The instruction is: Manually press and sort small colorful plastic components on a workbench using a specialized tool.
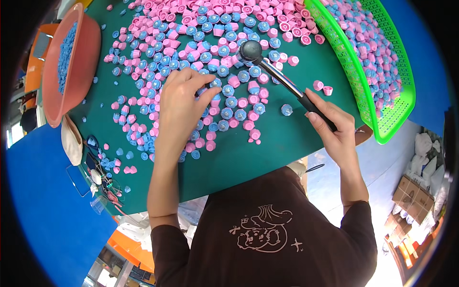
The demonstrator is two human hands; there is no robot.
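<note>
My right hand is wrapped round the black grip of a hammer with a shiny metal shaft. Its round black head hovers over the small plastic pieces. My left hand is bent in a pinch, thumb and forefinger on either side of a small blue-topped cupcake piece. Around both hands lie many toy-like cupcake pieces with pink ribbed cups and blue swirled tops, some with a silvery dot in the middle. A single blue-topped piece lies apart, below the hammer's shaft.
The pieces cover much of the green tabletop. A bright green basket of pink and blue pieces stands at the right. On the left is a salmon-pink basin with blue parts. Cords and small tools lie near the left edge.
</note>
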